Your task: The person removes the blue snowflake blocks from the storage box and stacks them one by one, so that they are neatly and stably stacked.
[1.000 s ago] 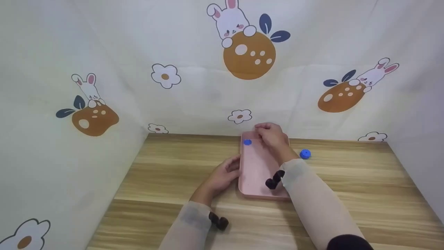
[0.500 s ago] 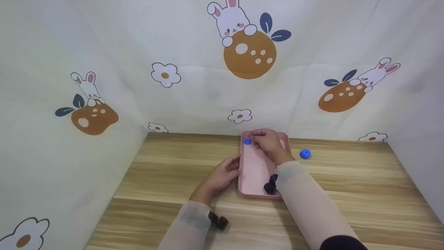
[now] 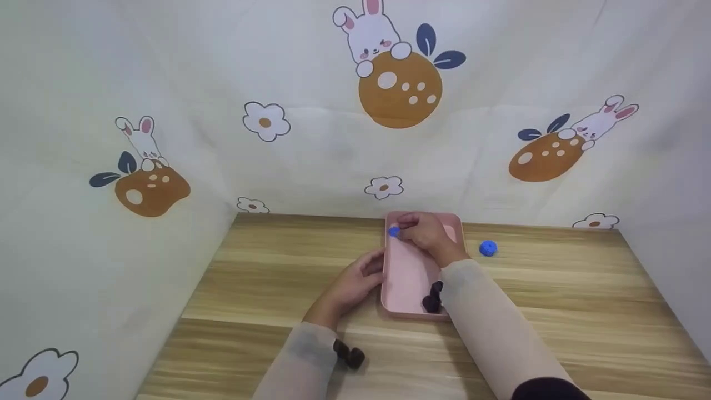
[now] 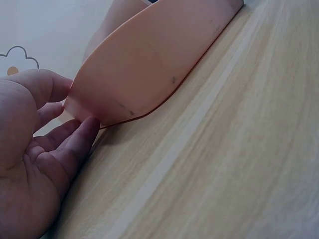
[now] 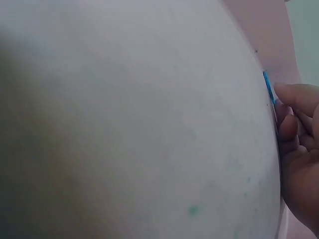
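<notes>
In the head view, a small blue disc is at the far left end of a shallow pink tray. My right hand reaches into the tray, its curled fingertips pinching the disc's right edge. Only a thin blue edge of the disc shows beside the fingers in the right wrist view. My left hand rests against the tray's left wall. Seen from the left wrist, its loosely bent fingers touch the outside of the pink wall.
Right of the tray, a thicker blue round piece lies on the wood-grain table. A pale cloth printed with rabbits and flowers hangs behind the table and at both sides.
My right hand has come from the tray's far rim down and left to the blue disc. The disc has shifted slightly toward me. The left hand has kept its place.
</notes>
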### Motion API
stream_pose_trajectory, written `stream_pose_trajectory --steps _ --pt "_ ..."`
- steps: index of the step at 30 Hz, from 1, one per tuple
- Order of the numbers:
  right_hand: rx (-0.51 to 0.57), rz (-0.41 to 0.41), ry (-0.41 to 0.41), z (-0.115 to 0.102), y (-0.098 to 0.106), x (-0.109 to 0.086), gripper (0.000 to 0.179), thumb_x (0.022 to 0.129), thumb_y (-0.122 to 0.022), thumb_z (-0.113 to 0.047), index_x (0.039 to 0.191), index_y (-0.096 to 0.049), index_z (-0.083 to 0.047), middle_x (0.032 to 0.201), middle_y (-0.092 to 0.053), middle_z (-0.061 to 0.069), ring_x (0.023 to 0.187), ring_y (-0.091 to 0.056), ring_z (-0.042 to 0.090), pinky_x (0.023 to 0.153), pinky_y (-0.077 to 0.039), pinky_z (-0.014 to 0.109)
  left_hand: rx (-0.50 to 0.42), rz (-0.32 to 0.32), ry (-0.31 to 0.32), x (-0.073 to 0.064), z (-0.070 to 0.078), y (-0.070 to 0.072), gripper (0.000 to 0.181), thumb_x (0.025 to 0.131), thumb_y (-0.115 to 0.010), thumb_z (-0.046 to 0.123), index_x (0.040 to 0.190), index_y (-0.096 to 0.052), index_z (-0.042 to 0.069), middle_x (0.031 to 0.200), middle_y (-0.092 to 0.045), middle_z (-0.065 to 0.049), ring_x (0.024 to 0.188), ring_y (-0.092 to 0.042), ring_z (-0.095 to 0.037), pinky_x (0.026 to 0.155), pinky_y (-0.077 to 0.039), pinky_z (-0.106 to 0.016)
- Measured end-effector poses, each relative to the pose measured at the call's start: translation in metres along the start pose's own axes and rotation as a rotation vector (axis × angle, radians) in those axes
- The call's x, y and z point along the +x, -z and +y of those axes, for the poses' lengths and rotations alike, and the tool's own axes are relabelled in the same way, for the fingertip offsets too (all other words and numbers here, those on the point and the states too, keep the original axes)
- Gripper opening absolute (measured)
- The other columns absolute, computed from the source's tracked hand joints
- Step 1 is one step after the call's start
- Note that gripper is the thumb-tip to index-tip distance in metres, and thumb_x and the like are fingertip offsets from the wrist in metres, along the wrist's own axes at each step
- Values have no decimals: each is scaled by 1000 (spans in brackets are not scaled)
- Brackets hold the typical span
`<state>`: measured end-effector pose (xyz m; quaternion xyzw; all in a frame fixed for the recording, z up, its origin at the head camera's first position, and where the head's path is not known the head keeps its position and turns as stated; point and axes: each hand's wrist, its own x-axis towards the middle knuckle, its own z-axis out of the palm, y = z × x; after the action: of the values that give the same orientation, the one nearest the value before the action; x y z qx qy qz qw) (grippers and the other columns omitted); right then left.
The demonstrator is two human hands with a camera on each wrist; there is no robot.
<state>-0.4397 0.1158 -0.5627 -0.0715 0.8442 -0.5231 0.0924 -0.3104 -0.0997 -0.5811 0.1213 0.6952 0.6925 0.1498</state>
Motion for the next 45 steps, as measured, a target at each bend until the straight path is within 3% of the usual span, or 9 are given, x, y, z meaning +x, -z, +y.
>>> stream_pose_trajectory --steps 7,13,19,25,32,38,45 --pt "-123 -8 12 -3 -2 0 40 91 -84 -17 130 -77 -8 125 -77 11 117 -68 26 108 -60 42 -27 -9 0 0 -1 0 64 106 -60 3 165 -37 6 164 -49 -22 154 -48 -35 125 -47 -42" --pt "-227 -54 16 -6 -3 -3 30 95 -81 -18 124 -80 -12 121 -77 8 109 -68 25 95 -62 35 -4 -6 -1 0 0 0 62 106 -59 5 165 -38 7 164 -50 -22 156 -47 -34 126 -46 -43" --pt "-211 -56 19 -5 -2 -3 20 93 -83 -17 113 -81 -13 111 -77 4 102 -67 23 86 -59 29 -19 -8 -6 -1 0 0 63 106 -58 1 165 -37 4 165 -48 -24 155 -47 -37 126 -47 -44" --pt "-177 -25 30 -1 0 0 23 92 -82 -12 115 -80 -13 114 -77 6 107 -68 24 97 -62 36 -25 -11 -10 0 -1 0 63 106 -58 1 165 -36 2 165 -46 -26 155 -46 -40 126 -47 -44" --pt "-141 3 47 2 1 4 21 100 -72 -18 117 -82 -11 133 -74 8 128 -65 27 110 -58 43 -24 -9 33 0 2 1 63 107 -58 3 166 -37 8 166 -47 -20 155 -47 -35 127 -46 -43" --pt "-97 11 -21 2 2 4 22 102 -69 -26 115 -82 -15 134 -73 4 123 -64 26 99 -59 36 -13 1 45 1 2 1 63 106 -61 6 165 -39 10 166 -48 -18 156 -47 -33 128 -44 -44" --pt "-86 21 3 -2 1 4 24 104 -66 -21 119 -82 -12 137 -73 6 121 -65 26 88 -58 28 0 10 49 0 2 0 63 106 -61 7 165 -40 11 166 -49 -17 156 -47 -33 128 -44 -45"
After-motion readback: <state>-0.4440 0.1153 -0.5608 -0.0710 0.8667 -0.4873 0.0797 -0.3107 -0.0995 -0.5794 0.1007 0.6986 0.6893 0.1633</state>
